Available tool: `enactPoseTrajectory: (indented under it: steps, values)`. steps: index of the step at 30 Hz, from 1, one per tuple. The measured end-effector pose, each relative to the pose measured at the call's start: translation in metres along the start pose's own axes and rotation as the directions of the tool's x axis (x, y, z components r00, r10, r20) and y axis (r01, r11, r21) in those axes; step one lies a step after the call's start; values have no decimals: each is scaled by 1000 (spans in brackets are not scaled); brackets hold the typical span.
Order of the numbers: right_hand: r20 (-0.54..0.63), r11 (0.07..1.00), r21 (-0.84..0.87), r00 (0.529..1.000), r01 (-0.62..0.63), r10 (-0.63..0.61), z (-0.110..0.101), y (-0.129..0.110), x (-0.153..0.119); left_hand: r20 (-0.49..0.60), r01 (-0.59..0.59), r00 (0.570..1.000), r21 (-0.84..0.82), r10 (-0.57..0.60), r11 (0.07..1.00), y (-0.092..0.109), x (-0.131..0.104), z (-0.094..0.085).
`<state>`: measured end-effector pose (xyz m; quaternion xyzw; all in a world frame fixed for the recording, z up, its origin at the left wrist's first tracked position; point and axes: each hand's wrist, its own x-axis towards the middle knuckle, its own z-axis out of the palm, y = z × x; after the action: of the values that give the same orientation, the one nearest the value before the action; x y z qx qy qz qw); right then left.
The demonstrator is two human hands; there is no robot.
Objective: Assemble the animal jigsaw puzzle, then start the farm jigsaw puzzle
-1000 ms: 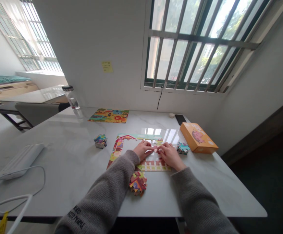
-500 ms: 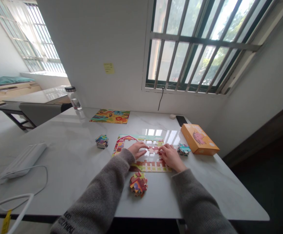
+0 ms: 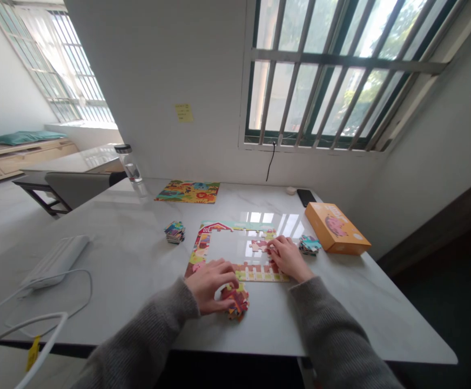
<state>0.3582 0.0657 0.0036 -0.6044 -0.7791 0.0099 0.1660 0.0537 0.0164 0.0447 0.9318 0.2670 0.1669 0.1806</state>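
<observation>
A jigsaw puzzle frame (image 3: 203, 240) lies on the white table, its border joined around a bare middle. Inside it, toward the right, sits a small group of joined pinkish puzzle pieces (image 3: 258, 246). My right hand (image 3: 287, 257) rests over the puzzle's right side, its bent fingertips closed on a puzzle piece beside that group, partly hidden. At the near edge, my left hand (image 3: 213, 283) reaches over a pile of loose puzzle pieces (image 3: 239, 302). Its thumb and fingers are apart, touching the pile's left side.
Stacks of puzzle pieces stand left (image 3: 174, 232) and right (image 3: 309, 245) of the puzzle. An orange box (image 3: 336, 228) and a phone (image 3: 306, 198) lie at right. Farther back are a finished-looking picture puzzle (image 3: 189, 192) and a bottle (image 3: 129, 163). A white device (image 3: 57, 262) with cables lies left.
My left hand has left the middle of the puzzle and come nearer, down to the loose pile. My right hand stays at the puzzle's right side. The view has shifted slightly.
</observation>
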Motion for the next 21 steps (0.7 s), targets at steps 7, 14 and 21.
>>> enactPoseTrajectory:
  steps: [7,14,21]
  values:
    - [-12,1000,4,1000,3,-3,0,0,0,62,22,998,-2,-22,1000,9,-9,4]
    - [-15,1000,5,1000,7,-7,2,1,1,57,0,998,-71,4,997,1,-12,10]
    - [-11,1000,8,1000,9,-9,2,2,1,42,38,999,-119,-33,992,1,-11,11]
